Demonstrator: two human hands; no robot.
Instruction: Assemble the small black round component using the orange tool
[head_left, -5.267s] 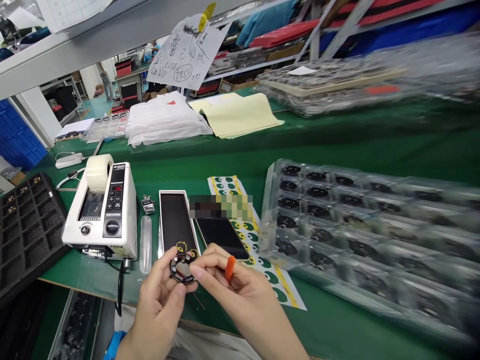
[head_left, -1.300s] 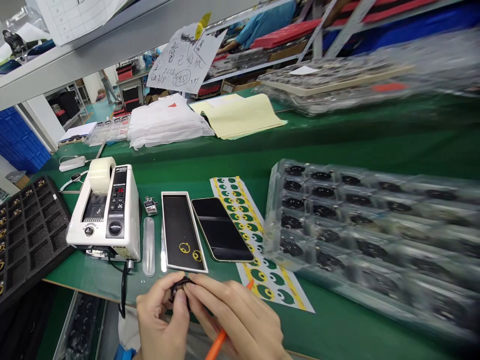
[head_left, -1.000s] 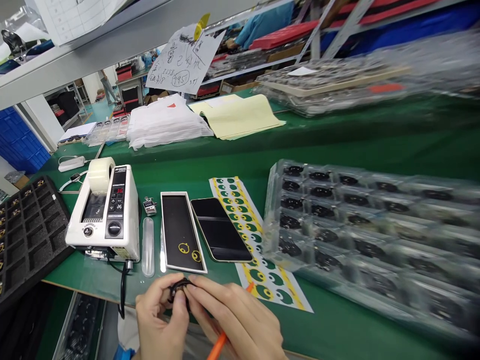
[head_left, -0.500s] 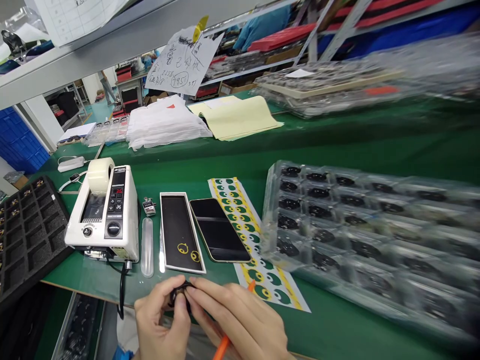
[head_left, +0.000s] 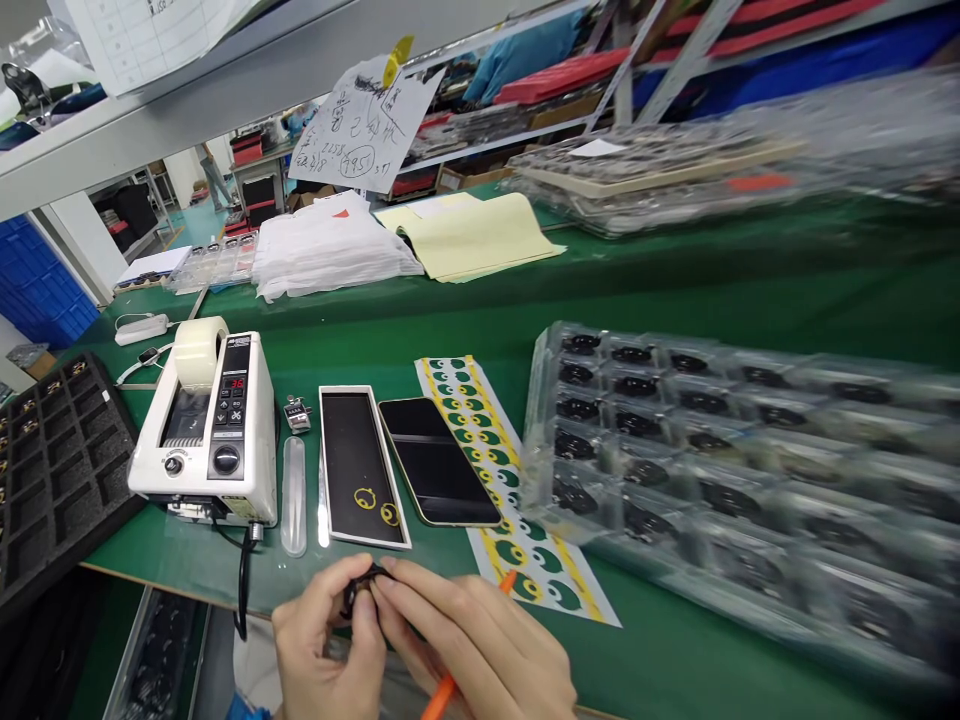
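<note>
At the table's front edge my left hand (head_left: 330, 640) pinches a small black round part (head_left: 360, 590) between thumb and fingers. My right hand (head_left: 480, 640) is closed, its fingertips pressed against the same part. A slim orange stick-shaped tool (head_left: 441, 697) passes through the right hand, its pointed tip showing above the knuckles. The fingers cover most of the black part. Just beyond lies a shallow white-rimmed tray (head_left: 352, 440) with two yellow ring stickers (head_left: 365, 498) inside. A sheet of yellow ring stickers (head_left: 480, 440) lies partly under a dark-screened phone (head_left: 439, 460).
A white tape dispenser (head_left: 251, 430) and a narrow translucent case (head_left: 295, 500) stand left of the tray. Clear plastic trays (head_left: 540, 440) of black round parts fill the right side. A black foam tray (head_left: 82, 450) lies far left. Papers (head_left: 330, 245) are stacked behind.
Both hands have shifted very slightly, still around the black part. The orange tool's tip has moved a little to the right and down. The other things on the table have not moved.
</note>
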